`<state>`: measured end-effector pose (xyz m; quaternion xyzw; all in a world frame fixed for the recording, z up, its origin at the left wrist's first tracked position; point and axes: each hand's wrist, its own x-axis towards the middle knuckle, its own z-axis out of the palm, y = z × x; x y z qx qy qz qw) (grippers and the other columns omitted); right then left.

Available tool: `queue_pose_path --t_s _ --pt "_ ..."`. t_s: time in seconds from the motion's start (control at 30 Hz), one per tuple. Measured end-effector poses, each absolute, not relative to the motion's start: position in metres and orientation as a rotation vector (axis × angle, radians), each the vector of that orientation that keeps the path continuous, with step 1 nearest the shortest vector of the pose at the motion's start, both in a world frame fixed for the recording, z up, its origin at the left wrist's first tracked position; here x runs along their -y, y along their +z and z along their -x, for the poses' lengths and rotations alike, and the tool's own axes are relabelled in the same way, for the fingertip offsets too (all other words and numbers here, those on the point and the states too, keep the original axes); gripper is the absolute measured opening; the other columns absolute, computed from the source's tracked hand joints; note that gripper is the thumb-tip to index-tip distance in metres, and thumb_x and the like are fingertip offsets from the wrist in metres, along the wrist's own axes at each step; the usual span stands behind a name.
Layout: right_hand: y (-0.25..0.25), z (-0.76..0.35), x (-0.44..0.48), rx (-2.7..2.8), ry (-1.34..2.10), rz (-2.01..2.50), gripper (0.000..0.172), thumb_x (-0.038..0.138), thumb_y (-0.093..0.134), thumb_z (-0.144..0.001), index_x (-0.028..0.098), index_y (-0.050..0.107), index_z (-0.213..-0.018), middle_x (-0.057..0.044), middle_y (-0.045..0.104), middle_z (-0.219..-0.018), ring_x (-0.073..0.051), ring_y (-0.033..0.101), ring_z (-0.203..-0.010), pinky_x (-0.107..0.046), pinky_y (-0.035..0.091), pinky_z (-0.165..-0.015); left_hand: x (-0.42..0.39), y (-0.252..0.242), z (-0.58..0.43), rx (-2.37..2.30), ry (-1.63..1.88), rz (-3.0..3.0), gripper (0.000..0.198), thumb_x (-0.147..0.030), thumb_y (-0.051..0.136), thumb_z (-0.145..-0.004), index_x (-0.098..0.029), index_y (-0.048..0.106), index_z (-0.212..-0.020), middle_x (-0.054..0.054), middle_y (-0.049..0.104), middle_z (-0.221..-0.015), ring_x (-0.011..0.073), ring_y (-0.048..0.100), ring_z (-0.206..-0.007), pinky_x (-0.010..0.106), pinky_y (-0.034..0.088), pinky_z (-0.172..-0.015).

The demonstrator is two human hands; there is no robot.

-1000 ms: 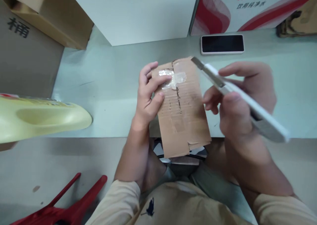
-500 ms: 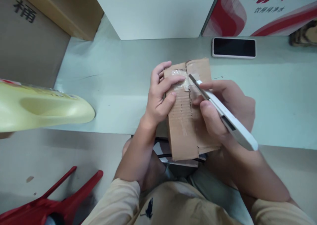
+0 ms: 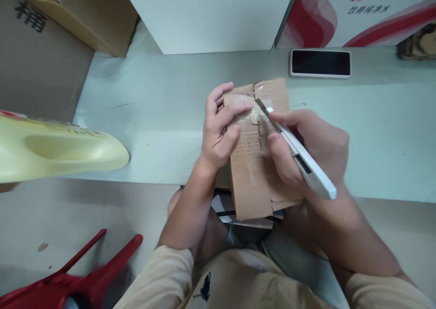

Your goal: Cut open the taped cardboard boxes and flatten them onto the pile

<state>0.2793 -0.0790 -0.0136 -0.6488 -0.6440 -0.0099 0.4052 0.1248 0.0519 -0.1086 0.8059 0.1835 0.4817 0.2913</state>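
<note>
Your R hand (image 3: 311, 143) has swung in over the cardboard box (image 3: 250, 182) w/ the utility knife (image 3: 316, 176); 1 s ago the blade tip was up by the box's top R corner, now it's at the clear tape (image 3: 255, 115) across the seam, so work's shifted to the tape, prob. Can't tell if it's biting in. Your L hand (image 3: 220, 134) grips the box's L side, index fingertip on tape, v. near the blade. Box overhangs table (image 3: 170, 157) edge, above your lap.
</note>
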Motion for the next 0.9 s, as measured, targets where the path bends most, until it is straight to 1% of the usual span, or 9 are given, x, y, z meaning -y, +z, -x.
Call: queue_pose_path --t_s 0.1,0.2,0.3,0.4,0.53,0.63,0.7,0.8,0.9 --pt "-0.016 -0.278 0.079 1.668 -0.081 1.637 0.018 0.023 0.061 -0.093 0.024 0.070 -0.108 -0.003 0.080 -0.095 -0.020 0.078 -0.084 -0.029 0.060 -0.070 -0.051 -0.109 -0.126 -0.487 1.287 -2.158 0.048 -0.068 0.042 -0.102 -0.036 0.065 -0.130 0.007 0.045 -0.153 0.0337 0.060 -0.132 0.053 0.057 -0.106" --pt "-0.018 -0.277 0.080 1.674 -0.117 1.670 0.018 0.025 0.063 -0.092 0.025 0.070 -0.108 -0.002 0.080 -0.091 -0.019 0.078 -0.081 -0.028 0.059 -0.066 -0.049 -0.110 -0.128 -0.508 1.312 -2.150 0.048 -0.066 0.040 -0.103 -0.034 0.066 -0.128 0.008 0.045 -0.153 0.0343 0.056 -0.136 0.054 0.055 -0.108" --pt "-0.017 -0.276 0.081 1.678 -0.120 1.724 0.019 0.025 0.061 -0.094 0.026 0.069 -0.111 -0.001 0.079 -0.092 -0.018 0.078 -0.081 -0.028 0.058 -0.065 -0.047 -0.112 -0.129 -0.566 1.297 -2.164 0.052 -0.070 0.036 -0.102 -0.035 0.065 -0.126 0.007 0.044 -0.154 0.0365 0.055 -0.138 0.057 0.053 -0.109" --pt "-0.016 -0.274 0.081 1.675 -0.089 1.742 0.019 0.024 0.060 -0.094 0.025 0.070 -0.110 -0.002 0.079 -0.091 -0.019 0.078 -0.082 -0.028 0.058 -0.065 -0.049 -0.116 -0.129 -0.576 1.301 -2.173 0.056 -0.074 0.034 -0.100 -0.036 0.065 -0.125 0.005 0.044 -0.155 0.0366 0.057 -0.135 0.058 0.055 -0.106" --pt "-0.015 -0.273 0.079 1.644 -0.096 1.664 0.018 0.022 0.062 -0.088 0.023 0.071 -0.103 -0.003 0.081 -0.089 -0.019 0.078 -0.075 -0.029 0.057 -0.060 -0.052 -0.120 -0.128 -0.576 1.311 -2.184 0.061 -0.079 0.032 -0.098 -0.034 0.065 -0.125 0.007 0.044 -0.154 0.0353 0.062 -0.127 0.059 0.057 -0.101" --pt "-0.015 -0.273 0.078 1.648 -0.097 1.643 0.018 0.020 0.060 -0.086 0.024 0.071 -0.099 -0.002 0.081 -0.088 -0.018 0.077 -0.072 -0.028 0.057 -0.058 -0.052 -0.122 -0.127 -0.607 1.291 -2.227 0.065 -0.080 0.027 -0.099 -0.033 0.064 -0.125 0.009 0.044 -0.154 0.0354 0.061 -0.129 0.059 0.056 -0.102" --pt "-0.015 -0.273 0.079 1.654 -0.099 1.638 0.018 0.019 0.059 -0.086 0.024 0.071 -0.099 -0.002 0.081 -0.088 -0.018 0.077 -0.073 -0.028 0.058 -0.059 -0.052 -0.123 -0.127 -0.615 1.299 -2.245 0.067 -0.081 0.027 -0.097 -0.033 0.064 -0.124 0.009 0.044 -0.154 0.0357 0.058 -0.133 0.059 0.055 -0.104" --pt "-0.014 -0.274 0.080 1.671 -0.089 1.636 0.017 0.021 0.061 -0.087 0.024 0.070 -0.101 -0.002 0.081 -0.088 -0.018 0.077 -0.073 -0.028 0.059 -0.061 -0.051 -0.121 -0.126 -0.646 1.272 -2.236 0.062 -0.076 0.027 -0.100 -0.033 0.064 -0.124 0.008 0.044 -0.155 0.0363 0.056 -0.137 0.060 0.053 -0.107" --pt "-0.013 -0.276 0.081 1.656 -0.076 1.642 0.017 0.022 0.059 -0.091 0.025 0.069 -0.104 -0.002 0.080 -0.090 -0.018 0.076 -0.074 -0.029 0.060 -0.065 -0.050 -0.119 -0.125 -0.583 1.301 -2.195 0.061 -0.077 0.030 -0.100 -0.034 0.065 -0.126 0.008 0.045 -0.153 0.0358 0.058 -0.133 0.059 0.053 -0.105"
